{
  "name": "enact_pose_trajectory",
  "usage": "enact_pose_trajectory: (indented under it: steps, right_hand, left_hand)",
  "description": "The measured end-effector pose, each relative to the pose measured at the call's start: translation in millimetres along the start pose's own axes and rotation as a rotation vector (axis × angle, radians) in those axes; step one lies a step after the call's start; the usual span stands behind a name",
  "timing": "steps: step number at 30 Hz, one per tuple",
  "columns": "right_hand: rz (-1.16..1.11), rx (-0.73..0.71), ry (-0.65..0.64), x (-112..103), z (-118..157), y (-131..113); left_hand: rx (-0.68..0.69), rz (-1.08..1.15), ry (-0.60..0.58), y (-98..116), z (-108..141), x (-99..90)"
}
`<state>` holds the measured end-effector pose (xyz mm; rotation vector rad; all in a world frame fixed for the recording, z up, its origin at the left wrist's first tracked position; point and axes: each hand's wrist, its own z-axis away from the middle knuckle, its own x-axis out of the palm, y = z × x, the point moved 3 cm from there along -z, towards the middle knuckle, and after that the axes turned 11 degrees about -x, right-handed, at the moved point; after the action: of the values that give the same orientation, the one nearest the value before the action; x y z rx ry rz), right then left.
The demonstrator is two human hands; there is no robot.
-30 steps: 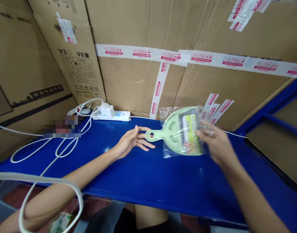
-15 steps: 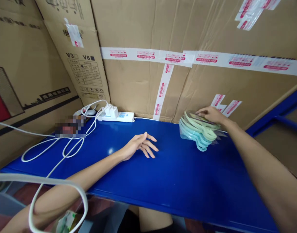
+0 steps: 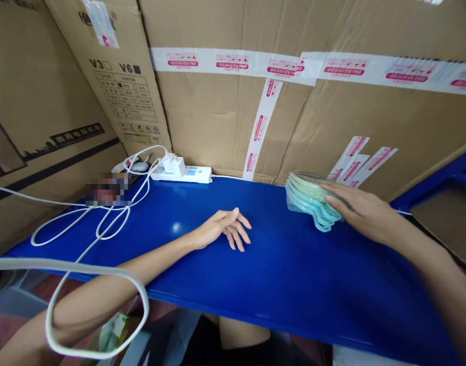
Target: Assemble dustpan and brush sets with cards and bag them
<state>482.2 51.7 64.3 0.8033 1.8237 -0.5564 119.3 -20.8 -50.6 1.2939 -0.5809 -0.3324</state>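
A stack of pale green and light blue flat plastic pieces in clear bags point(image 3: 312, 195) sits at the back right of the blue table point(image 3: 278, 284). My right hand point(image 3: 364, 211) is at the stack's right side, fingers stretched towards it and fingertips at its upper edge. The thumb lies a little below the fingers; a dark strip shows between them, which I cannot make out. The hand covers the stack's right end. Nearer the table's middle, my left hand point(image 3: 227, 229) rests with its fingers loosely spread and nothing in it.
A white power strip point(image 3: 198, 174) with a plugged-in adapter point(image 3: 174, 165) lies along the back. White cables point(image 3: 103, 236) loop across the left side, one crossing in front of my left forearm. Taped cardboard point(image 3: 206, 117) walls the back and left. A blue frame point(image 3: 438, 183) stands at right.
My right hand has shifted from the top of the stack to its right side, nearer to me, with its fingers straighter. The view has tilted down slightly. My left hand has hardly moved.
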Motion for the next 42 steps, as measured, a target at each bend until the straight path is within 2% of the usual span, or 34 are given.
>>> enact_pose_trajectory:
  steps: [4,8,12,14,17,20,24,27,34,42]
  right_hand:
    - [0.066,-0.031,0.017,35.4,2.7,7.2]
    - [0.13,-0.018,0.046,50.1,-3.8,10.2]
    - [0.2,0.024,0.044,46.6,-3.5,-12.0]
    - [0.262,0.122,0.047,37.7,0.1,-31.0]
    - [0.398,0.286,0.154,21.2,11.4,-64.2]
    - [0.431,0.412,0.206,21.5,26.1,-84.0]
    - [0.336,0.537,0.095,48.4,37.1,-71.0]
    - [0.267,0.532,0.086,63.0,37.2,-55.8]
    - [0.195,0.496,0.152,64.4,38.5,-56.1]
    - [0.174,0.441,0.105,68.2,44.6,-52.6]
  left_hand:
    - [0.005,-0.023,0.017,0.5,-1.1,-1.8]
    - [0.013,-0.041,0.038,3.1,-1.2,-2.6]
    - [0.037,-0.031,0.082,5.1,-1.7,-4.2]
    - [0.054,-0.017,0.131,6.3,-2.1,-6.7]
    - [0.066,0.007,0.234,8.6,-1.9,-12.7]
    - [0.071,0.019,0.298,11.5,-1.5,-17.8]
    - [0.06,0.012,0.329,13.6,-2.2,-21.6]
    - [0.045,0.005,0.344,13.6,-2.1,-22.6]
    - [0.04,-0.032,0.331,11.2,0.9,-21.1]
    - [0.012,-0.052,0.374,9.5,-1.6,-23.4]
